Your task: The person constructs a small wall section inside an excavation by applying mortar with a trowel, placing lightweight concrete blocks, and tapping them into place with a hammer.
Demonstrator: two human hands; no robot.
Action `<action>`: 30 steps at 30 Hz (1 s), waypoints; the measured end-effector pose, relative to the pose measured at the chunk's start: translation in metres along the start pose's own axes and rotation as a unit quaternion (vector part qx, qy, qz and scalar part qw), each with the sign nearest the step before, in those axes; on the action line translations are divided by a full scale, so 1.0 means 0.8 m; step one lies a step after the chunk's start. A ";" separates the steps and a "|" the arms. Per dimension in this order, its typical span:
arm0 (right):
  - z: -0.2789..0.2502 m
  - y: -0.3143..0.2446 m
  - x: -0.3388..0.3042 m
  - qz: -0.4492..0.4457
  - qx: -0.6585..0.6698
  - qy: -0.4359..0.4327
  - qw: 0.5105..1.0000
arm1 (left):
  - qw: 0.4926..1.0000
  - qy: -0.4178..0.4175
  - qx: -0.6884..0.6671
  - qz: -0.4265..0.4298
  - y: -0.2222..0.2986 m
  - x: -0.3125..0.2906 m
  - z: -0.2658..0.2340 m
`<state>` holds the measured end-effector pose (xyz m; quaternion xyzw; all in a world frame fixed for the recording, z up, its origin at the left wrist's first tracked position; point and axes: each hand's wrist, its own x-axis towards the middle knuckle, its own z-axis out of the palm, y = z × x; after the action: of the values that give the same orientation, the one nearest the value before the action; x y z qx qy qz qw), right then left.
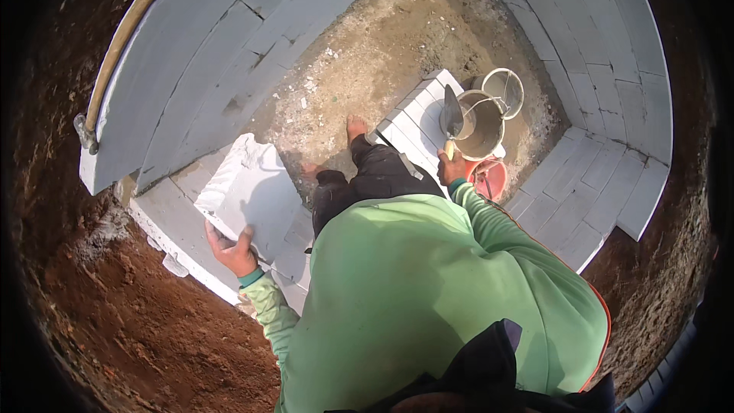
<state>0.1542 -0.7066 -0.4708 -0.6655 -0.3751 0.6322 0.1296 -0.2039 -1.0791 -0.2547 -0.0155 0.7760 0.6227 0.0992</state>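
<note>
My left hand (235, 251) grips the near edge of a white block (248, 187) with a rough, broken far end. The block is at the low wall (172, 226) on my left; whether it rests fully on it I cannot tell. In my right hand (453, 166) is a trowel (451, 116), fingers closed round its pale handle, the dark blade pointing away from me. The blade is over the rim of a grey bucket (483, 126) beside a stack of white blocks (417, 126).
A second bucket (505, 90) stands behind the grey one, and a red bucket (489, 178) sits nearer me. Block walls (195, 53) enclose the sandy floor (367, 53). A wooden-handled hammer (122, 42) lies on the left wall's top. Brown soil (138, 313) lies outside.
</note>
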 end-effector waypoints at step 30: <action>0.491 -0.393 -0.433 -0.485 -0.351 -0.620 0.508 | 0.711 -0.031 -0.700 0.057 0.012 0.066 -0.004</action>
<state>-0.2920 -0.8392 -0.0754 0.1902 -0.8152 0.5389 -0.0939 -0.2578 -1.0748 -0.2543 -0.0164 0.1139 0.9922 0.0481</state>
